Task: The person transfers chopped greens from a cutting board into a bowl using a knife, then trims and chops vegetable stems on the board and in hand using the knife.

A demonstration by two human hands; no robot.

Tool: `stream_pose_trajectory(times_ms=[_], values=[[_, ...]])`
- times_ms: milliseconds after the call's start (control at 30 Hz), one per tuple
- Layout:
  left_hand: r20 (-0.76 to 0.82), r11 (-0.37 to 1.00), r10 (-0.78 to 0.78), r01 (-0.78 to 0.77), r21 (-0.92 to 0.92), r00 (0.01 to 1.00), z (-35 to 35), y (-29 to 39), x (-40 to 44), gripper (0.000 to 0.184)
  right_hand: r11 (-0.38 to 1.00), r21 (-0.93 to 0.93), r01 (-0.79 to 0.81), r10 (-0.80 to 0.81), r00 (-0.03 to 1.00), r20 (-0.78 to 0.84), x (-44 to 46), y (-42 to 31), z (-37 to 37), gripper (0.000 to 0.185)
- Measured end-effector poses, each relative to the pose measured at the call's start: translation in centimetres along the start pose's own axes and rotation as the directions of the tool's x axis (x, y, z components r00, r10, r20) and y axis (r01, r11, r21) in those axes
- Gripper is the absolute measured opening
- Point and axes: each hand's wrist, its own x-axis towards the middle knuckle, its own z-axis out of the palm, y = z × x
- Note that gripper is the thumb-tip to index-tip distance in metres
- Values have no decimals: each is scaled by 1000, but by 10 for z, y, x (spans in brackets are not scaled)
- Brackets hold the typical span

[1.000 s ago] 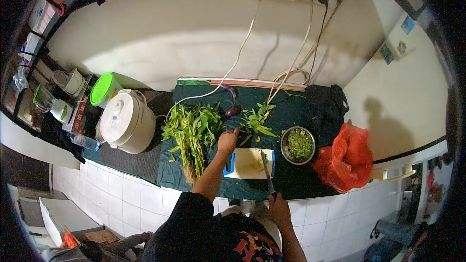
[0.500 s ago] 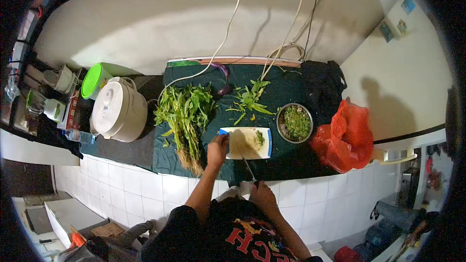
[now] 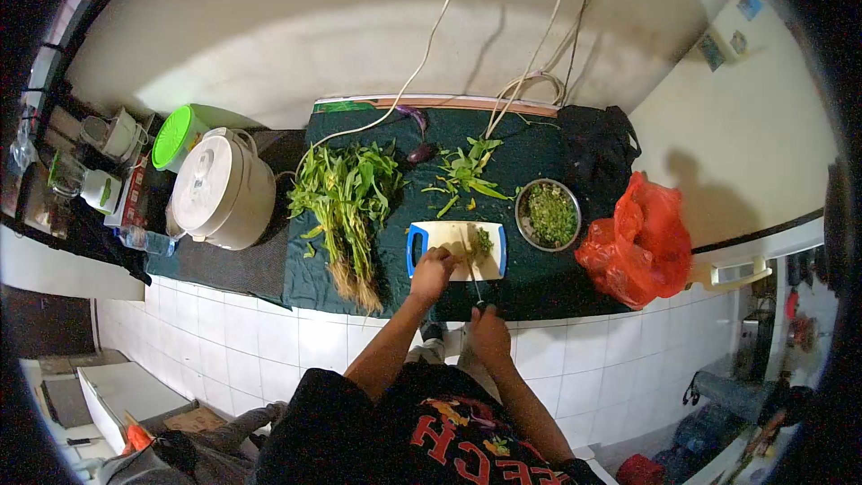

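Note:
A white cutting board (image 3: 438, 235) with blue ends lies near the table's front edge. My right hand (image 3: 489, 334) is wrapped round the handle of a knife (image 3: 475, 277), whose blade reaches over the board, pointing away from me. Just left of the blade, my left hand (image 3: 434, 275) rests over the board with its fingers drawn together; whatever they hold is too small to make out. Chopped greens (image 3: 483, 243) lie in a small heap on the board, right of the blade. A metal bowl (image 3: 580, 216) of chopped greens stands to the right.
Leafy greens with roots (image 3: 347, 207) lie left of the board. Loose leaves (image 3: 469, 168) and a purple eggplant (image 3: 420, 153) lie behind it. A red plastic bag (image 3: 637, 247) stands right, a rice cooker (image 3: 224, 189) left. A white cable (image 3: 422, 63) crosses the table's back.
My left hand has moved right, from the board's left end onto its middle, beside the blade. The right hand and knife have shifted slightly, and the blade lies further over the board.

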Motion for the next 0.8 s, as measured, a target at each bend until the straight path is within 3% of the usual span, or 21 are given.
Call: stream_pose_trajectory(times_ms=[233,300,433,467,533,633,700,800], values=[[35,993,99,-101,57,994,-19,4,-15,31,999,-35,-28,28,1000,-6,-2,-17,1,41],[19,993,108,-109,35,994,-18,3,-17,34,995,-40,88,-89,996,-29,-2,-12,4,40],[54,993,88,-92,69,995,-16,-4,-17,36,995,-80,-58,53,997,-57,3,-1,30,38],[67,996,54,-58,67,996,-19,-1,-16,36,993,-56,108,-116,976,-183,2,2,30,37],[49,997,39,-42,58,998,-19,-1,-16,35,960,-55,274,-278,911,-304,4,-2,22,36],[31,998,35,-37,56,999,-19,-2,-19,32,951,-97,293,-308,922,-233,18,-14,18,36],[24,997,45,-47,63,999,-17,-4,-17,31,994,-34,100,-104,983,-152,22,-17,24,35],[11,996,68,-69,61,998,-15,-2,-21,32,995,16,102,-98,983,-155,14,-9,38,35]])
